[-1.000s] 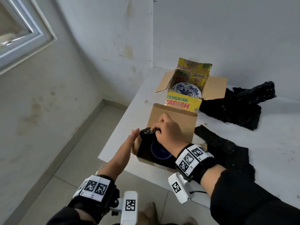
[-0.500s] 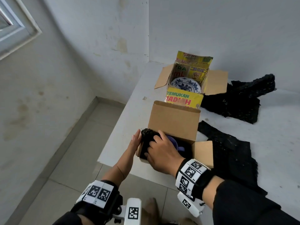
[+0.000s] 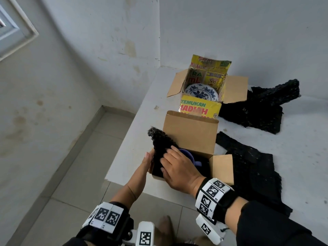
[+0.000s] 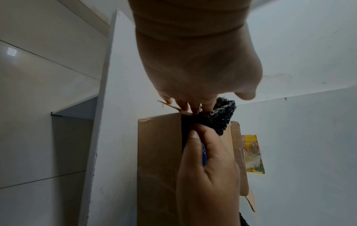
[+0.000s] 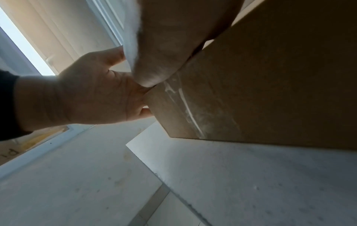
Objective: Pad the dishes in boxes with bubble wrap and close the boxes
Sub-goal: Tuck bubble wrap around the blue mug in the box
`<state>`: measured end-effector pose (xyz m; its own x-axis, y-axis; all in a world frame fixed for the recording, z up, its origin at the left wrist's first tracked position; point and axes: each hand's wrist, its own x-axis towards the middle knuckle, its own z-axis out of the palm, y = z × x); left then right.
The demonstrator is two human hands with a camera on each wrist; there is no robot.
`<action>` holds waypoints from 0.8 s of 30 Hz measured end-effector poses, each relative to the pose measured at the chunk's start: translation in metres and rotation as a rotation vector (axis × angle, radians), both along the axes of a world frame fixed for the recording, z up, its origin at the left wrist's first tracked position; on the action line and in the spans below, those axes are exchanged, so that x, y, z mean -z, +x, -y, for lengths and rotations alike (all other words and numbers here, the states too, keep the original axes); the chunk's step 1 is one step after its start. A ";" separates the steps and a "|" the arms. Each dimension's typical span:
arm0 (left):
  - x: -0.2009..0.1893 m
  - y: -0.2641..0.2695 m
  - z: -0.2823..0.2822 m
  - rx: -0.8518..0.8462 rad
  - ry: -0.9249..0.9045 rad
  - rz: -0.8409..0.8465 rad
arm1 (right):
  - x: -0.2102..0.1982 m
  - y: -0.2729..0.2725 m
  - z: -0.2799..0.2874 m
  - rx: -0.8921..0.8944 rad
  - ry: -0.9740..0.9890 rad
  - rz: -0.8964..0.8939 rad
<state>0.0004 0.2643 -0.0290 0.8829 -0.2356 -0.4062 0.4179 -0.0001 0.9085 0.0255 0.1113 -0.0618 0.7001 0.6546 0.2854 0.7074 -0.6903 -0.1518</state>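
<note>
A plain brown box (image 3: 190,137) stands at the table's near left corner with a blue cup (image 3: 189,156) inside and its far flap upright. A piece of black bubble wrap (image 3: 159,141) lines the box's left side, its end sticking up above the rim. My right hand (image 3: 177,168) lies over the box's near left part, fingers spread on the wrap and pressing it against the cup. My left hand (image 3: 146,161) rests with straight fingers against the box's left side. Behind, a yellow printed box (image 3: 200,110) stands open with a blue-and-white plate (image 3: 201,92) in it.
Two more black bubble wrap sheets lie on the white table (image 3: 301,142): one (image 3: 257,110) right of the yellow box, one (image 3: 252,171) right of the brown box. The table's left and near edges drop to a tiled floor (image 3: 74,183). Walls close the corner behind.
My right hand has drawn back from the box's far side to its near left part. The wrap's end now stands higher above the rim. The left hand stays at the box's side.
</note>
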 end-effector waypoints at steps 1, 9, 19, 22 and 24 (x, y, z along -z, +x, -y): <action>-0.002 0.000 0.001 0.008 0.003 -0.001 | 0.000 -0.001 0.001 -0.012 0.024 0.005; 0.006 0.003 0.000 0.057 0.099 0.091 | -0.010 0.014 -0.008 0.114 0.241 0.056; 0.019 -0.001 -0.001 0.038 0.147 0.113 | 0.000 0.011 0.001 0.064 0.162 0.058; 0.016 -0.004 0.002 0.067 0.148 0.113 | -0.004 0.013 -0.002 0.082 0.158 0.024; 0.015 -0.004 0.001 0.085 0.158 0.121 | -0.006 0.013 -0.005 0.117 0.117 -0.031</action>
<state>-0.0036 0.2628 -0.0443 0.9069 -0.2533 -0.3366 0.2986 -0.1770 0.9378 0.0389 0.1162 -0.0556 0.7793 0.5314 0.3323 0.6168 -0.7442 -0.2565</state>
